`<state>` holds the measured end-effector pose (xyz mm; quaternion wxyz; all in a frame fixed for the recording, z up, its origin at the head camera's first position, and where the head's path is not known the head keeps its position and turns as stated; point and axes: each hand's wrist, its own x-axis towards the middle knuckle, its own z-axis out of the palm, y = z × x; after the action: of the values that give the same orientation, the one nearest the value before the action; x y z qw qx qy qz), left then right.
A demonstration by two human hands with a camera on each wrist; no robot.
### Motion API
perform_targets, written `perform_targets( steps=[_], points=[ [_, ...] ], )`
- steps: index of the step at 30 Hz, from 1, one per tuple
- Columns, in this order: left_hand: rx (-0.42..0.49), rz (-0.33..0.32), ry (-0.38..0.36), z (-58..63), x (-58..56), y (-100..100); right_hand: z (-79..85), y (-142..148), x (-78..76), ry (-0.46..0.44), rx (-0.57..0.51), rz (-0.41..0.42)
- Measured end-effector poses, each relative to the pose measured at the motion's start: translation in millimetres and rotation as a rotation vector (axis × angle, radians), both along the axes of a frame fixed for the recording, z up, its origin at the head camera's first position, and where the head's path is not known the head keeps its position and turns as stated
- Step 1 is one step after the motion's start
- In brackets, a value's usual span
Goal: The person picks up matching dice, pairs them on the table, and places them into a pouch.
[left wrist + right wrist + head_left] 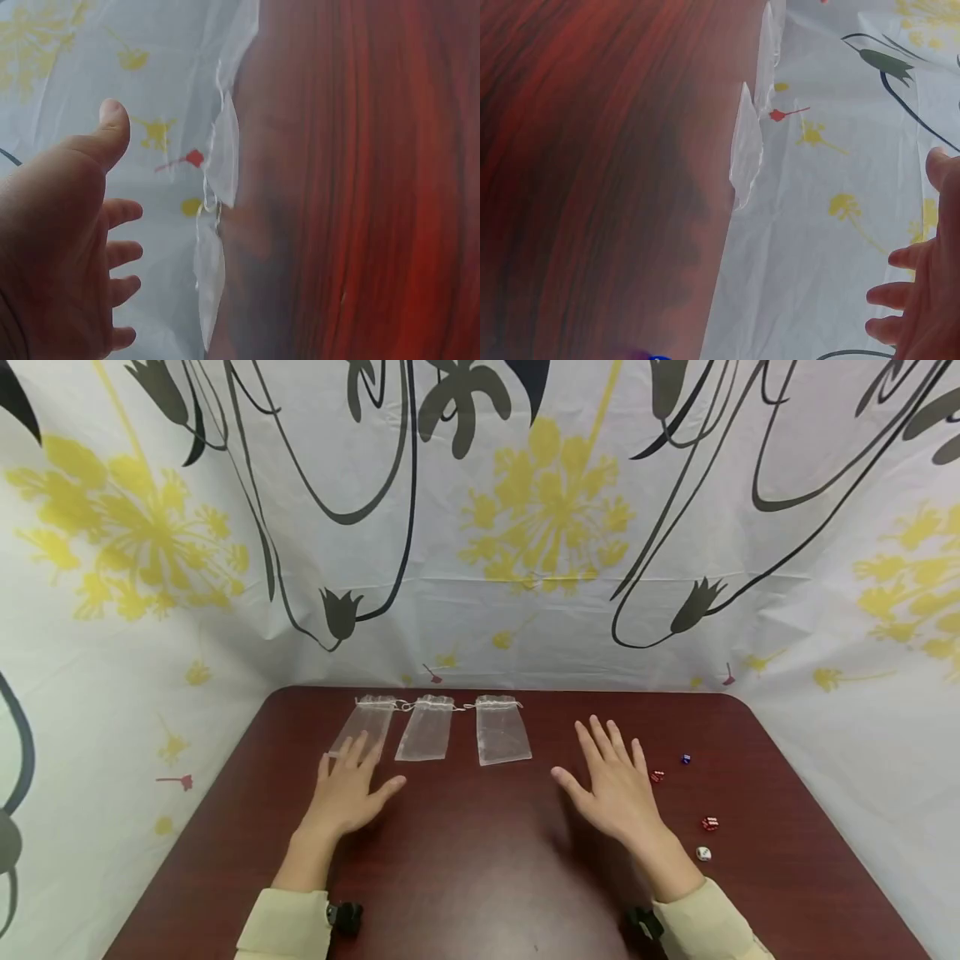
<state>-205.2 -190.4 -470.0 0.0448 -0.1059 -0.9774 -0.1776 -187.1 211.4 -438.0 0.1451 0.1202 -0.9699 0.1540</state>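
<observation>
My left hand (347,795) is held over the table with its fingers spread, and its fingertips overlap the leftmost sheer drawstring pouch (367,725) in the head view. Two more pouches lie beside it, a middle pouch (426,728) and a right-hand pouch (502,731), with their white cords toward the far edge. Fingers apart and holding nothing, my right hand (617,787) hovers at the right. Close to it are a red die (657,776) and a small blue die (686,759). Another red die (710,823) and a white die (703,853) sit nearer the right forearm.
The dark red wooden table (465,860) has rounded far corners. A white cloth (450,643) printed with yellow flowers and grey tulips hangs around its back and sides. Each wrist wears a black device, one being the left wrist's camera (347,917).
</observation>
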Motion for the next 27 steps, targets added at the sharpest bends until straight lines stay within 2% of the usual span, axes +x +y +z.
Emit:
perform_targets(
  steps=[13,19,27],
  points=[
    [0.038,0.001,-0.085,-13.1,-17.7,-28.1,-0.1,15.2,4.9,-0.025,0.037,0.006],
    [0.04,0.006,-0.095,-12.7,-24.6,-35.1,-0.7,22.8,8.0,-0.04,0.036,-0.008],
    [-0.013,-0.001,-0.134,-16.2,-29.8,-37.7,-4.1,36.2,12.4,-0.062,0.047,-0.027]
  ],
)
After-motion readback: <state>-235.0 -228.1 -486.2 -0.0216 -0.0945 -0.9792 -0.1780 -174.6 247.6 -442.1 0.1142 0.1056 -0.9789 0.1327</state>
